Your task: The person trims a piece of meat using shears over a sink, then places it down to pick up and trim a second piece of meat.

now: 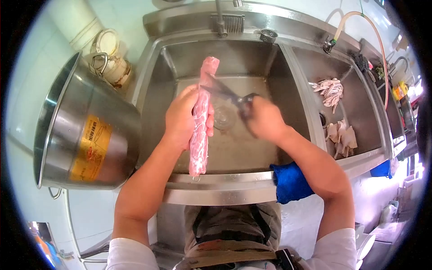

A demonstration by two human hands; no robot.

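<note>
My left hand (179,116) is wrapped around a long strip of raw pink meat (200,141), held lengthwise over the sink. White fat or membrane marks the lower half of the strip, and a small metal loop shows at its bottom end. In my right hand (270,119), slightly blurred, is a pair of dark scissors (223,91). Their blades stand apart and point left, overlapping the upper part of the meat just above my left fingers. Beneath both hands lies the large steel sink basin (155,112) with a round drain (224,118).
A tall steel pot (112,148) with a yellow label stands at left. The smaller right basin (360,117) holds pale strips (330,92) and raw meat pieces (342,138). A blue cloth (292,182) hangs over the front edge, under my right forearm. A faucet (220,22) rises behind.
</note>
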